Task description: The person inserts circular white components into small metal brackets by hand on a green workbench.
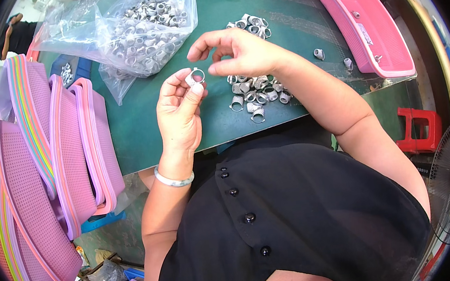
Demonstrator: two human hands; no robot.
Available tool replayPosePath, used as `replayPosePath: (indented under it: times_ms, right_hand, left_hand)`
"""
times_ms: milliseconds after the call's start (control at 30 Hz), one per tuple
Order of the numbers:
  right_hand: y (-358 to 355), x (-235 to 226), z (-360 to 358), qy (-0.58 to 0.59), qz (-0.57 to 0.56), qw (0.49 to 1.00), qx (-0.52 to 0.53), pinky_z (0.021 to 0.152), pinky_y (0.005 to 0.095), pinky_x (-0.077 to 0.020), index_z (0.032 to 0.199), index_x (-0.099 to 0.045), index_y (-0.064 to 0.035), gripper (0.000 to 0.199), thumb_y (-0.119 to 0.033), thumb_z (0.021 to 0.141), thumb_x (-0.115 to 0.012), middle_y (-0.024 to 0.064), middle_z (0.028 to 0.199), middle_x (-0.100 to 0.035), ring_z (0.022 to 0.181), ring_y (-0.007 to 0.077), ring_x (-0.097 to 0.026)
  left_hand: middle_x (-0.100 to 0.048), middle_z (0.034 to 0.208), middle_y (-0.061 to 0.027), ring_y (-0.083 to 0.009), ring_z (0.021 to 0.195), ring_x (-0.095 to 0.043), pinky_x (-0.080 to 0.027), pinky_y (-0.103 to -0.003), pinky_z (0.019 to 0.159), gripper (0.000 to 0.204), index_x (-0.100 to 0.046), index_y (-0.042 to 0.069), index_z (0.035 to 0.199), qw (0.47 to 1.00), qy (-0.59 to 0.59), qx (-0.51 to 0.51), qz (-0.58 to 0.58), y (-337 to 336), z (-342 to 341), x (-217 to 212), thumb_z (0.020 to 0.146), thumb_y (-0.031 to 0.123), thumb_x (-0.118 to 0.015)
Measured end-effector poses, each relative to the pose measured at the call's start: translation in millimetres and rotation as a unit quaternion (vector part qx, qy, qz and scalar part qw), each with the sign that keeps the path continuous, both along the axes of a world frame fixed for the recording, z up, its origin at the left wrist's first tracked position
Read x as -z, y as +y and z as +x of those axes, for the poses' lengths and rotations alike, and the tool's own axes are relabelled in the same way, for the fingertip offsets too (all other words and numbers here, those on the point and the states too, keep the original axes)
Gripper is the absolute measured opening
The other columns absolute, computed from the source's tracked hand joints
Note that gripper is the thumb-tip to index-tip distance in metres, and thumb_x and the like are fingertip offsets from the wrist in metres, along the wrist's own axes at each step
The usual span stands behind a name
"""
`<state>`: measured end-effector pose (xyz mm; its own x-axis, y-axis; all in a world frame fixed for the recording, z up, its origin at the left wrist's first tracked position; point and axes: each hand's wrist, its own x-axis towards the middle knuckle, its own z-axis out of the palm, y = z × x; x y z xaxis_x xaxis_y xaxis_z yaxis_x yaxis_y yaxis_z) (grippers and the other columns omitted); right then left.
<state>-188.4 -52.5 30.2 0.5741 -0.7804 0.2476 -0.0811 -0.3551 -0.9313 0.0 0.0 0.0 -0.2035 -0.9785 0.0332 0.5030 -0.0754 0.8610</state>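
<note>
Two hands, one pink tray point(364, 24), one clear bag point(133, 27) of rings, one red stool point(420, 130)

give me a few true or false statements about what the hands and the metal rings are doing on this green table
1. The left hand holds a metal ring in its fingertips. True.
2. The right hand rests flat on the table. False: it is raised above the loose pile of rings, fingers curled near the held ring.
3. A clear plastic bag holds many more rings. True.
4. The pink basket at the right is full of rings. False: only a few small pieces lie in it.
5. A pale bracelet sits on the left wrist. True.
</note>
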Motion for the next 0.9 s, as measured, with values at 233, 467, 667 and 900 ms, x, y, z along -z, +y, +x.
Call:
replayPosePath:
  times_ms: [233,467,667,900]
  right_hand:
    - [-25,14,-20,0.239,-0.195,0.921,0.237,0.081,0.0346,-0.0448,0.098,-0.063,-0.0055,0.026,-0.003,0.074,-0.054,0.0078,0.095,-0.062,0.092,0.0226,-0.055]
    - [-28,37,-17,0.420,-0.281,0.820,0.269,0.083,0.0420,-0.0412,0.096,-0.065,-0.0125,0.024,-0.013,0.072,-0.064,0.0048,0.099,-0.056,0.096,0.0264,-0.050]
    - [-29,33,-17,0.314,-0.282,0.883,0.205,0.083,0.0382,-0.0424,0.091,-0.063,-0.0078,0.021,-0.009,0.070,-0.067,0.0055,0.095,-0.059,0.095,0.0265,-0.051]
    - [3,15,11,0.117,-0.303,0.937,0.131,0.076,0.0341,-0.0459,0.090,-0.057,-0.0040,0.024,-0.009,0.070,-0.069,0.0071,0.090,-0.059,0.089,0.0260,-0.055]
  left_hand:
    - [-0.059,0.100,-0.0069,-0.0163,0.089,-0.058,-0.048,-0.027,0.079,0.024,-0.052,0.003,0.108,1.000,0.020,0.010,0.019,-1,2,1,0.085,0.004,-0.059]
    - [-0.060,0.096,-0.0105,-0.0191,0.084,-0.060,-0.050,-0.028,0.071,0.016,-0.053,0.002,0.100,0.985,0.085,0.042,0.145,-5,5,1,0.084,0.001,-0.052]
    - [-0.059,0.090,-0.0086,-0.0110,0.065,-0.054,-0.043,-0.022,0.053,0.017,-0.054,0.002,0.101,0.983,0.028,0.059,0.169,-9,7,5,0.087,0.011,-0.056]
    - [-0.058,0.087,-0.0040,-0.0085,0.058,-0.047,-0.037,-0.021,0.047,0.025,-0.056,0.004,0.102,0.984,0.008,0.069,0.165,-12,-2,2,0.090,0.026,-0.056]
